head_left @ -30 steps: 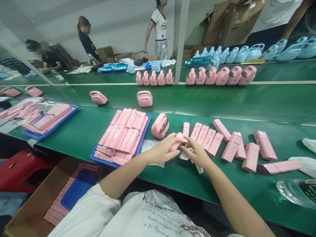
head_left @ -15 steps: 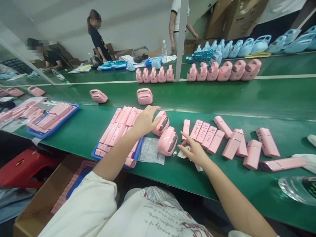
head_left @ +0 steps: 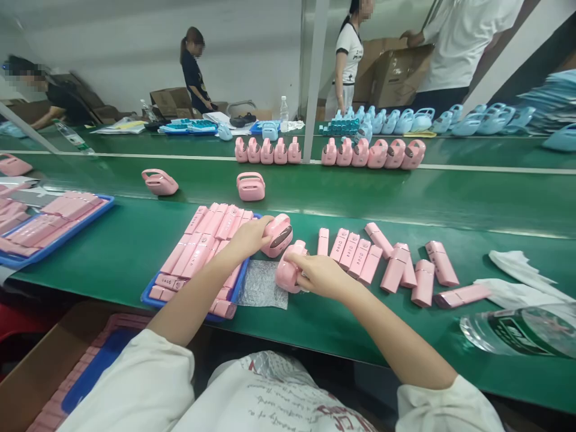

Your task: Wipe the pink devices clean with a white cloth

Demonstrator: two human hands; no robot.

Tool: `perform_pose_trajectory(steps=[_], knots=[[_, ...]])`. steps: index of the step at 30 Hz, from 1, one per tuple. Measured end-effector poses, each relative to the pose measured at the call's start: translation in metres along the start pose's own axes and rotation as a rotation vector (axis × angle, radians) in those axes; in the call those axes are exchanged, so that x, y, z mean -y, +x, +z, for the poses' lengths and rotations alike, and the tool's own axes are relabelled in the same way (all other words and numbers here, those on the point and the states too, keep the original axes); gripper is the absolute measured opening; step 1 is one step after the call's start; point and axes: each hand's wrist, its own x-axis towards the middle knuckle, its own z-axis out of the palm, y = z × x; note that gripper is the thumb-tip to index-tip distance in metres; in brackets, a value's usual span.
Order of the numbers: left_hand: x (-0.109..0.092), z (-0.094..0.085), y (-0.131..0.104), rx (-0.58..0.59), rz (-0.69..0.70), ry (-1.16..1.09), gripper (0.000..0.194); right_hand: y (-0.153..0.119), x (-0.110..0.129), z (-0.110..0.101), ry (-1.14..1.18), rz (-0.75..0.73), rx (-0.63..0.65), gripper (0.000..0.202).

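A pink rounded device with a carry handle and dark oval panel stands right of the loaded blue tray. My left hand has its fingers closed on that device's left side. Just in front, my right hand grips a second pink rounded device, thumb over its top and fingers at its right side. Its panel is hidden by the hand. Beside it a sheet of bubble wrap lies flat on the green table.
A blue tray holds pink oblong pieces; more pink oblong pieces lie to the right. A water bottle lies near white cloths. Pink handled devices line the far ledge. Several people stand or sit beyond.
My right hand has moved left and taken hold of the nearer pink device, which has turned. My left hand has lowered onto the farther one. The camera view has swung right.
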Motion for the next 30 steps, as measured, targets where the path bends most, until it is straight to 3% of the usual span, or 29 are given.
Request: perform_pose_trajectory(steps=[8,14,18,21,26,30], knots=[[0.012,0.0,-0.032,-0.054,-0.036,-0.06,0.047,0.009,-0.013,-0.017,-0.098,0.16,0.017,0.04],[0.013,0.007,-0.047,-0.085,-0.057,-0.106,0.05,0.018,-0.026,-0.032,-0.229,0.179,0.037,0.034],[0.02,0.003,-0.059,-0.161,-0.034,-0.161,0.047,0.022,-0.03,-0.031,-0.327,0.194,0.054,0.031],[0.027,-0.007,-0.074,-0.241,-0.019,-0.282,0.046,0.019,-0.037,-0.027,-0.317,0.16,0.015,0.035],[0.041,-0.039,-0.106,-0.432,0.065,-0.45,0.037,-0.003,-0.053,-0.028,-0.065,0.153,-0.194,0.048],[0.044,-0.075,-0.137,-0.665,0.192,-0.445,0.033,-0.033,-0.06,-0.019,0.067,0.193,-0.119,0.044]])
